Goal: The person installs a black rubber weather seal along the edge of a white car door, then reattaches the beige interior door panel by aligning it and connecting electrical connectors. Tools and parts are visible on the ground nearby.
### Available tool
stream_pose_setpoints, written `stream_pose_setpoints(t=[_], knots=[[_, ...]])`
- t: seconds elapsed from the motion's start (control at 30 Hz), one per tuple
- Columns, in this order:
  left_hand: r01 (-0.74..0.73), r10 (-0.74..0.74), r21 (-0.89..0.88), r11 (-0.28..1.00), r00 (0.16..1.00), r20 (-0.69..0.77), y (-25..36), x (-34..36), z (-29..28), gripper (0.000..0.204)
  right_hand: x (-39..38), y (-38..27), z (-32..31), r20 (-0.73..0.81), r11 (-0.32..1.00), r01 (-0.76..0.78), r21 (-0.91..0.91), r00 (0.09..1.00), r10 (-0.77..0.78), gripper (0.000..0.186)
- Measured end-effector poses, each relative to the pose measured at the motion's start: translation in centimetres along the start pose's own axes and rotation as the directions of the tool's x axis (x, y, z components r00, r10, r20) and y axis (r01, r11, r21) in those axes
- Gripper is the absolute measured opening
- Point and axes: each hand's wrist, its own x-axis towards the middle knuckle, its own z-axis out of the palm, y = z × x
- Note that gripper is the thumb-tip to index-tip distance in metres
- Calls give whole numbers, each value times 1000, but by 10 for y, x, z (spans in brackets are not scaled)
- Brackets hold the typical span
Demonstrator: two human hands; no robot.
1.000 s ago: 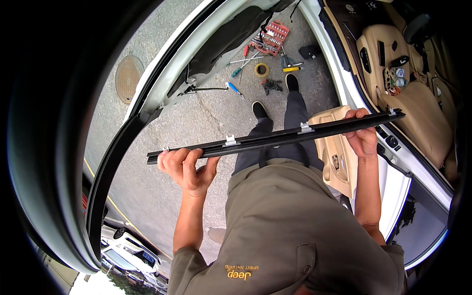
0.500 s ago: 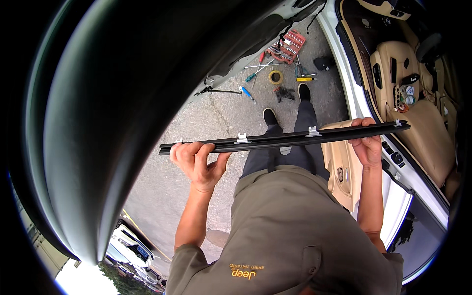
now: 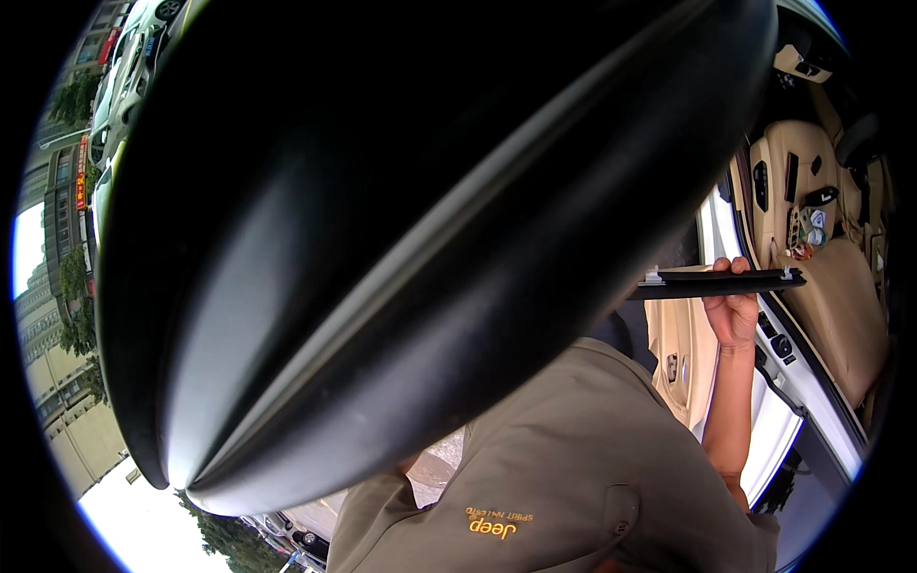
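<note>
Dark glossy curved panel: shifted rightward across the view since the earlier frame, now covering the left hand and the left part of the narrow black plastic-looking strip.
Black strip: running leftward from the right hand behind the panel — now nearer level.
Right hand: gripping the strip near its right end, beside a small silver metal clip.
Left hand: hidden; grip cannot be told.
Handling: judged light, fairly stiff, smooth; clip probably bendable.
Hold: best near both ends — clear of clips.
</note>
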Motion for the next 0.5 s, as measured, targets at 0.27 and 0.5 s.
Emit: stream_pose_setpoints(t=[0.27,0.5], knots=[[46,-46,-67,997,999,11,-2,-1,2,43,6,1,5,36,1000,0,9,999,0,37],[76,-75,-90,993,997,15,-4,-2,6,43,7,3,9,46,1000,-9,1,999,9,35]])
